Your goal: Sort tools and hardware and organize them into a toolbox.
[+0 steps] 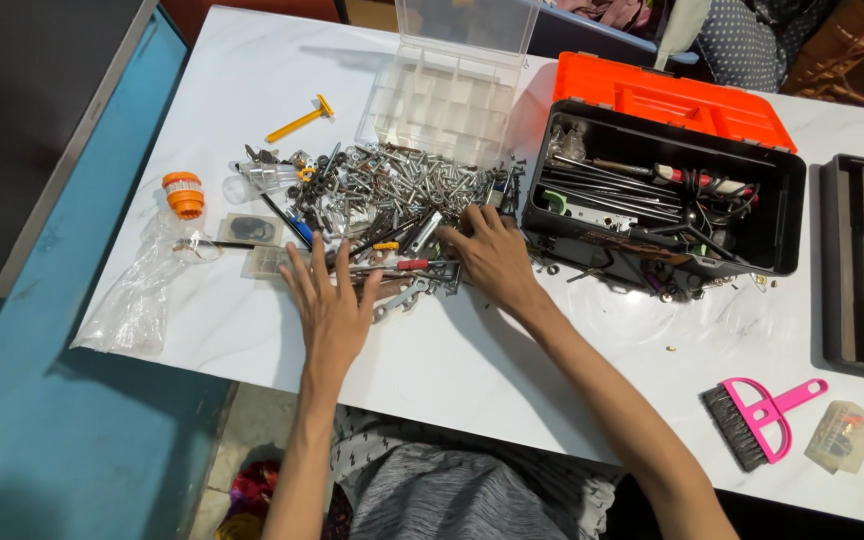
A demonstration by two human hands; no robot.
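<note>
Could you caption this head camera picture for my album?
Both hands, left and right, spread over a pile of screws beside an open toolbox.

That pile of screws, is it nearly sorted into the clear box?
Hardly started. The clear box is open, and its compartments look empty. Both hands, left and right, lie flat on the pile of screws, spread across the table. Almost all of it remains.

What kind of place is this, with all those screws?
Probably a home work table used for sorting hardware: a heap of screws and bolts lies on a white table, beside an open toolbox and a clear compartment organiser.
</note>
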